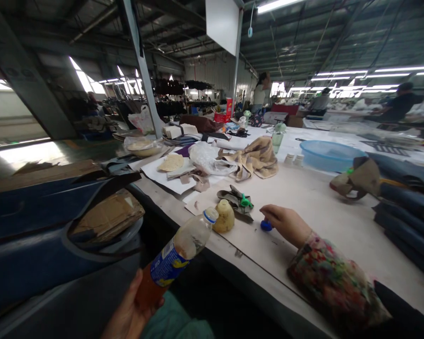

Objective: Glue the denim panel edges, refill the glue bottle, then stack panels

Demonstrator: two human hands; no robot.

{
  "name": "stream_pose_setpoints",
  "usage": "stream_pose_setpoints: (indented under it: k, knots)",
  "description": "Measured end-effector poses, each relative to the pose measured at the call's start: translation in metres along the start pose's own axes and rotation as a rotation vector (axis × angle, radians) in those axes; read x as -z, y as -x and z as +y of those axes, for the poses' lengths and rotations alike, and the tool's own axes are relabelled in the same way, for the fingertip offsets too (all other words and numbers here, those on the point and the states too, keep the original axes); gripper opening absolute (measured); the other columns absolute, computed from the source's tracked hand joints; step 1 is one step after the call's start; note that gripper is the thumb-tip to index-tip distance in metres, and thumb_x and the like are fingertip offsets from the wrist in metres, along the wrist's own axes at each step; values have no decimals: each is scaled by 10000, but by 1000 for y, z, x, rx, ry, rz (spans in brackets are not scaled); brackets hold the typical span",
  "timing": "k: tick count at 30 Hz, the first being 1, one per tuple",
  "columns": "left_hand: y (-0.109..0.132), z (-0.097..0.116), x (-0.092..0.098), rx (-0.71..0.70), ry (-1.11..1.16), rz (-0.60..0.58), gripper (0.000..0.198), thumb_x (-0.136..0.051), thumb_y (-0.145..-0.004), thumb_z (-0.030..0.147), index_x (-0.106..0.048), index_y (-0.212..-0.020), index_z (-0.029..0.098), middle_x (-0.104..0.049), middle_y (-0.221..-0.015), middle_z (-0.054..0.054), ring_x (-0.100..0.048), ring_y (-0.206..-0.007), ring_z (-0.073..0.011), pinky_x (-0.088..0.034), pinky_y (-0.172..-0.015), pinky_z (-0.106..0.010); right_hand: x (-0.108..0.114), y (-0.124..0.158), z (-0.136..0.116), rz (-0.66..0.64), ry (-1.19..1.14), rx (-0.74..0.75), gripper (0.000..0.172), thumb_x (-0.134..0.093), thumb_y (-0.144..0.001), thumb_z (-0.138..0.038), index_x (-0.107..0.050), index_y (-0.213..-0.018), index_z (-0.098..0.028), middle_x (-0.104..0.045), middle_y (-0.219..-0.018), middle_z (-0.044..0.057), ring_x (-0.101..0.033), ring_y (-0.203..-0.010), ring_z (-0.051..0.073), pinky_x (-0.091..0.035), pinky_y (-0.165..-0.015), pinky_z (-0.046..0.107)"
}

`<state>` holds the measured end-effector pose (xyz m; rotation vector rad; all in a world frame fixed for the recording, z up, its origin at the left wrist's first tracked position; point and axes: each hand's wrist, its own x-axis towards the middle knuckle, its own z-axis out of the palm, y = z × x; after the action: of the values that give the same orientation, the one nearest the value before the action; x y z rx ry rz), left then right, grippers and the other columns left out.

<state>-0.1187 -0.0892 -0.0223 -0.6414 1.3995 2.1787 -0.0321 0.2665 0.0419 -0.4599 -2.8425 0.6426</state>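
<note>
A clear plastic bottle (169, 256) with a blue and yellow label and amber liquid is tilted to the right in my left hand (132, 299). My fingers wrap round its lower part. Its mouth is uncapped, with a blue ring round the neck. Over the table, my right hand (284, 222) has its fingertips closed on a blue bottle cap (266, 225) at the tabletop. Behind the bottle's mouth stands a yellowish, dome-shaped piece (224, 217) with a short neck. Just beyond it is a crumpled dark cloth (235, 200) with a green plastic piece (246, 201) on it.
Farther back on the table (304, 197) lie a brown patterned cloth (259, 157), a clear plastic bag (210, 157) and a light blue basin (330, 153). Folded dark blue fabric (406, 212) is stacked at the right. Left of the table sits cardboard (108, 216). Other people are in the background.
</note>
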Motion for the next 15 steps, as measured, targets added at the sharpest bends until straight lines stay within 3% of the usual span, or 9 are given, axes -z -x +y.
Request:
stream_pose_setpoints:
  k: [4,9,12,15]
  knots:
    - [0,-3,-3,-28,-22,-5,531,-507,-852,221,-344,-1335,69,-655,-713,-107,-645,-596,-212,-510,-413,-254,4,-1,4,44,-141,-66,462,-258,-914,-489,-594,-1005,-186,-653,-786,39,-605,-705,174,-459,-701,309]
    - [-1,-2,-3,-29,-28,-11,566,-520,-845,228,-323,-1342,44,-662,-719,-117,-647,-609,-221,-518,-419,-263,4,-6,18,132,-408,-167,634,-204,-885,-631,-597,-1047,-161,-652,-853,79,-614,-739,181,-477,-689,317]
    - [-1,-2,-1,-41,-38,-26,571,-508,-852,223,-304,-1351,37,-663,-725,-125,-644,-604,-214,-519,-424,-264,7,-6,19,257,-499,-120,613,-317,-846,-656,-590,-1030,-139,-629,-884,90,-595,-725,170,-478,-672,308]
    - [1,0,-1,-55,-36,-21,564,-504,-853,213,-303,-1354,50,-666,-739,-120,-639,-594,-203,-522,-430,-264,20,-3,13,432,-552,-64,518,-504,-766,-637,-607,-874,-141,-598,-756,55,-538,-636,143,-456,-592,278]
